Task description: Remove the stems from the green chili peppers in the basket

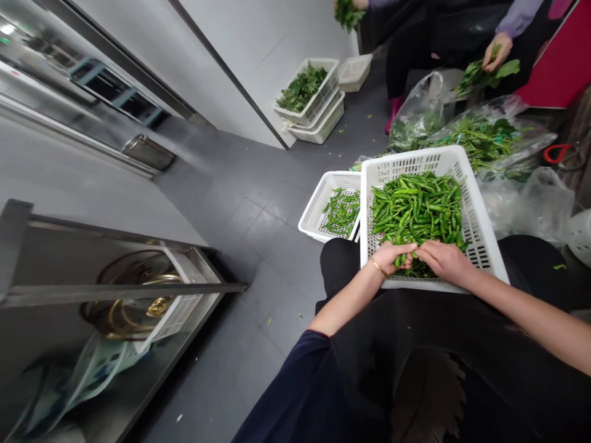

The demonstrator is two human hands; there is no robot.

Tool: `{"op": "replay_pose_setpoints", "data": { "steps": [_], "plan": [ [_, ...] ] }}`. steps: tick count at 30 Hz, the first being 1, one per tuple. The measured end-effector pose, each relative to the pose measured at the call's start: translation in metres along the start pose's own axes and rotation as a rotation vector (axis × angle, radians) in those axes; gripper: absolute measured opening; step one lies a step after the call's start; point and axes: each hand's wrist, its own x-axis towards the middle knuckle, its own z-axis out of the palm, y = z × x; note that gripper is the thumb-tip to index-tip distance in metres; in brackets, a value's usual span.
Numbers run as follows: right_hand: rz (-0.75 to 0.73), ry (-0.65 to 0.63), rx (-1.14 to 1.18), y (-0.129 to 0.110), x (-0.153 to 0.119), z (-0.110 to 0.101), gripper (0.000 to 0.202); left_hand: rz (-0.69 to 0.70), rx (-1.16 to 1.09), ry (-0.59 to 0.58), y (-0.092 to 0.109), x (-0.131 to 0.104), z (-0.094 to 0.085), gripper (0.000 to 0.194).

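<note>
At the far left, a steel shelf unit (124,289) holds a metal lid and a white basket behind its rails, with a stainless counter front (69,92) above it. Grey floor tiles (240,215) run through the middle of the room, flecked with small green scraps. Against the pale wall stand stacked white crates (323,117), the top one filled with leafy greens.

Right of centre, a smaller white basket (318,209) on the floor holds a thin layer of green chillies. Beside it and touching it, a large white basket (480,221) rests on the person's lap, heaped with green chilli peppers (418,206). Judging by the two piles, only a small share has been sorted across; most remains in the large basket.

The left hand (392,257), wearing a thin gold bangle, and the right hand (446,259) meet at the near rim of the large basket, fingers curled together around one or a few chillies.

Further right, clear plastic bags (484,138) of leafy stalks lie on the floor. At the top right, another person's hand (496,52) grips a bunch of leaves.
</note>
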Motion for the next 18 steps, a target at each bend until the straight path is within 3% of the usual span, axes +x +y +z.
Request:
{"op": "replay_pose_setpoints", "data": {
  "steps": [3,5,9,12,15,18],
  "plan": [
    [0.088,-0.192,0.155,0.01,0.003,0.0,0.048,0.039,0.009,-0.03,0.005,-0.006,-0.005,0.037],
    [0.162,-0.312,0.07,0.024,0.01,0.006,0.043,0.072,-0.006,-0.006,0.01,-0.012,-0.011,0.035],
    [0.188,-0.322,-0.374,0.036,0.027,0.033,0.038,0.121,-0.09,0.014,0.02,-0.022,-0.023,0.042],
    [0.153,-0.332,-0.482,0.03,0.038,0.046,0.031,0.135,-0.122,0.037,0.022,-0.024,-0.027,0.042],
    [0.184,-0.275,-0.386,0.028,0.044,0.038,0.023,0.145,-0.054,0.094,0.02,-0.02,-0.028,0.033],
    [0.318,-0.203,0.048,0.03,0.042,0.018,0.016,0.175,0.098,0.159,0.013,-0.012,-0.024,0.036]
  ]
}}
